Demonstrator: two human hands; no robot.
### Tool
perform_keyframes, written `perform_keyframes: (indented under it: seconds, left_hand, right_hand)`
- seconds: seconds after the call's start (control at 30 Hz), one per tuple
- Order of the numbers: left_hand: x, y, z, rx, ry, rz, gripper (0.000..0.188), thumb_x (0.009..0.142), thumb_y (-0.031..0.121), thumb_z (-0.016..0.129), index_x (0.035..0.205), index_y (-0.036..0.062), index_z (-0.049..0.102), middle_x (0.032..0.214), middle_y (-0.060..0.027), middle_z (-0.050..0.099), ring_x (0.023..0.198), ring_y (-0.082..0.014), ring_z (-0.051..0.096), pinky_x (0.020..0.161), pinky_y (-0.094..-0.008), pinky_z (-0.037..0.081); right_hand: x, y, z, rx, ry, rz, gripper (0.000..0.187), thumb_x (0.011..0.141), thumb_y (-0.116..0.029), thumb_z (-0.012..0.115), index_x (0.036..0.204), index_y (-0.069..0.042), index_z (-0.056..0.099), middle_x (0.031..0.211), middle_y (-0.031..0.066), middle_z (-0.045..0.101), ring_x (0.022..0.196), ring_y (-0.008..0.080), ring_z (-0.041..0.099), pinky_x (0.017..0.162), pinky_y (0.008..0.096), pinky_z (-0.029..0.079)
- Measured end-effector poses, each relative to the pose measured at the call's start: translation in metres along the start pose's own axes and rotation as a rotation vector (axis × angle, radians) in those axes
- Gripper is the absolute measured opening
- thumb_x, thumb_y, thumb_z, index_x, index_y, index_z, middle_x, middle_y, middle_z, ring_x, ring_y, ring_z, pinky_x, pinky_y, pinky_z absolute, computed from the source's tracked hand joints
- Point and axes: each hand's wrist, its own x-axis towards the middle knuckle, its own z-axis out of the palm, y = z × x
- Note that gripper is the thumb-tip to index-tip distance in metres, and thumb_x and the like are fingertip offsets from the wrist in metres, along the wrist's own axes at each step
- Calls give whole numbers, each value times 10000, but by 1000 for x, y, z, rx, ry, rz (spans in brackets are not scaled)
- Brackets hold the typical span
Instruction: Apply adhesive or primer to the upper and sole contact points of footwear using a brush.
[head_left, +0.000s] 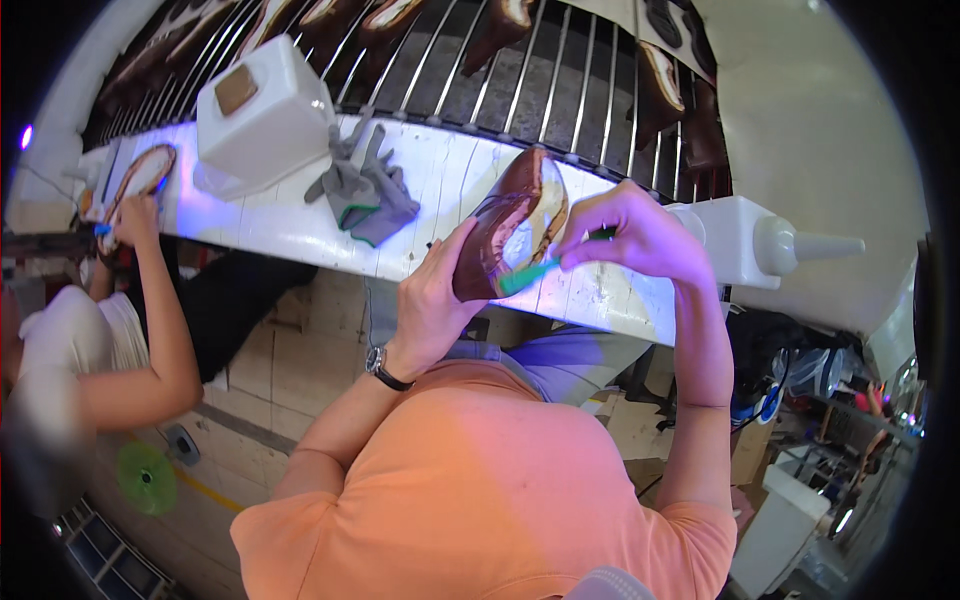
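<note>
My left hand (435, 305) is wrapped round a brown leather shoe upper (480, 262), holding it tilted over the front edge of the white bench. Its pale underside, edged with folded-in leather, faces toward my right. In my right hand (635, 235), pinched between thumb and fingers, is a small brush with a green head (525, 277). The brush head lies against the rim of the shoe's underside at its near end. A white bottle with a long nozzle (750, 242) is right beside my right wrist.
Grey work gloves (368, 195) and a white plastic container (265, 115) sit on the bench (440, 150) to the left. Behind it runs a rack of metal bars (430, 75) carrying several brown shoes (655, 90). A co-worker (130, 360) at the left handles another shoe (145, 172).
</note>
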Motion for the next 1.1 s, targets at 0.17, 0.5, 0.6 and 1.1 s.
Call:
perform_keyframes:
  seconds: [0.17,0.5,0.6,1.1]
  left_hand:
    - [14,0,-9,-424,55,-267,555,700,41,803,1213,9,593,1034,-118,698,929,-159,664,825,-292,515]
    - [148,8,55,-954,187,-211,457,749,33,786,1164,-40,610,1083,-68,662,947,-134,615,862,-274,479]
    - [227,0,122,-819,338,-87,437,745,73,803,1127,-37,623,1039,-47,676,913,-126,604,856,-271,470]
    - [276,83,269,-263,-41,376,775,856,221,676,1437,-66,251,1470,-297,304,1408,-367,252,1138,-378,232]
  right_hand:
    - [-56,-3,-21,-136,31,105,183,725,-147,796,834,-18,723,766,72,690,704,166,655,647,281,485]
    - [-193,38,24,379,824,152,152,756,-44,743,874,45,707,769,69,675,653,95,562,573,230,424]
    - [-215,37,34,461,925,87,136,757,36,697,891,60,705,788,85,676,647,88,542,566,218,405]
    - [-277,103,95,792,1236,186,112,793,31,659,898,29,697,796,102,695,590,73,535,528,192,397]
